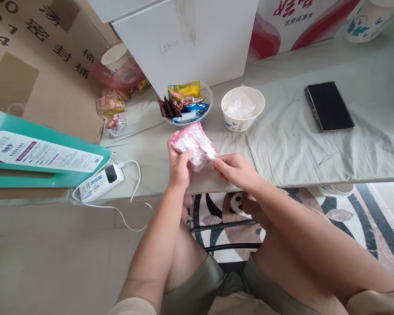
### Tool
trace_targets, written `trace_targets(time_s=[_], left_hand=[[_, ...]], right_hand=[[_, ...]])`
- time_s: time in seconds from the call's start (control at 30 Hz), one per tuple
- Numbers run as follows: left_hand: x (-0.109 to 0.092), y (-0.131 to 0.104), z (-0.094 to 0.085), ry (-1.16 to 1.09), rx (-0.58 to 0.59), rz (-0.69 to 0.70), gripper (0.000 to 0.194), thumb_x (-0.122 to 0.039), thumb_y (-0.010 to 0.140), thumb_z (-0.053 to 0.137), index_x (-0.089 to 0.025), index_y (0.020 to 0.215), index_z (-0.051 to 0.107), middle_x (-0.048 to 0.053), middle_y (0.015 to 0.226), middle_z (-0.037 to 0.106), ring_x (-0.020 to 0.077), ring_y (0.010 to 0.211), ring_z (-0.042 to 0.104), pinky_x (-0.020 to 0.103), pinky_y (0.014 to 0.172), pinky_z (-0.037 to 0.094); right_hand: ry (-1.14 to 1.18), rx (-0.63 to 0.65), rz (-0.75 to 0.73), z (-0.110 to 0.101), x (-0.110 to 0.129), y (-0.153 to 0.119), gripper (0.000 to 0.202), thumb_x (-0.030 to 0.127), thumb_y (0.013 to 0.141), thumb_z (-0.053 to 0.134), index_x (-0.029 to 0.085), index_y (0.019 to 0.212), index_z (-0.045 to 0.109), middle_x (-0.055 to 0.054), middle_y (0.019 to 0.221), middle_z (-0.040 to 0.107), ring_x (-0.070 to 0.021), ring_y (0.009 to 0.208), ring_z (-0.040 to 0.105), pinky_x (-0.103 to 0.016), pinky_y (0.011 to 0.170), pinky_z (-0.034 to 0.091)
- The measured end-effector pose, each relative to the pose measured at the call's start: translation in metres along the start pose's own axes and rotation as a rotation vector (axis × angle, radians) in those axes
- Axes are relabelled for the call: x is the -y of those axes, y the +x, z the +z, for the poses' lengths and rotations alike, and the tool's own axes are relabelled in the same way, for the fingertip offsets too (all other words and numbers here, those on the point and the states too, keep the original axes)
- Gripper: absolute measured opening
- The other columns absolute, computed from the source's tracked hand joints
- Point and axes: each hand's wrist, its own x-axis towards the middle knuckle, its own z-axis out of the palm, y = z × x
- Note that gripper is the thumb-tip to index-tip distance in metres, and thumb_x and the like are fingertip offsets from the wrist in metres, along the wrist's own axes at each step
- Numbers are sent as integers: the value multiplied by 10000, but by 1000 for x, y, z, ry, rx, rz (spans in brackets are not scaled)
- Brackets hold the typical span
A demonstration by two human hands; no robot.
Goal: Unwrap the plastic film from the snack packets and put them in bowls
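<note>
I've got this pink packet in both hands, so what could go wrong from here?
The pink packet is held near the front of the table, so anything slipping out might drop to the floor. A sudden tug by the left hand might knock the snack bowl behind it. The white cable hangs past the edge and might snag your left arm.

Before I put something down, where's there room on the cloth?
Mostly bare cloth lies between the paper bowl and the phone, and in front of the phone. It's crowded around the snack bowl, where the left hand and right hand hold the pink packet, and by the green jug, with the white gadget and its cord.
</note>
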Motion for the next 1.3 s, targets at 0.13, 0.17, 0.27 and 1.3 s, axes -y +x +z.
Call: trace_targets(time_s=[0.13,0.17,0.27,1.3], left_hand=[[-18,1,-14,30,-99,83,584,-447,736,665,-348,1299,542,53,1262,636,266,1233,599,372,1039,500],[-21,2,-18,32,-114,85,581,-445,742,649,-359,1304,531,49,1267,635,262,1232,601,370,1035,504],[-24,2,-27,-4,-139,63,544,-426,755,626,-370,1282,506,46,1253,630,246,1220,605,357,1012,513],[-18,12,-40,102,-262,-153,92,-267,773,682,-208,776,611,-14,674,594,109,567,515,225,513,341]], right_hand=[[-80,119,32,-1,3,-6,444,542,928,471,190,698,615,-8,640,609,-134,562,522,-296,577,390],[-109,124,14,-3,4,-7,438,526,928,475,194,669,596,-5,629,598,-133,566,515,-296,579,378],[-212,53,-71,-10,2,-7,435,499,937,476,201,628,551,-2,599,554,-139,584,493,-302,590,344],[-607,-181,-658,-5,-32,8,359,160,837,520,260,1054,788,-87,978,693,-253,964,623,-415,850,421]])
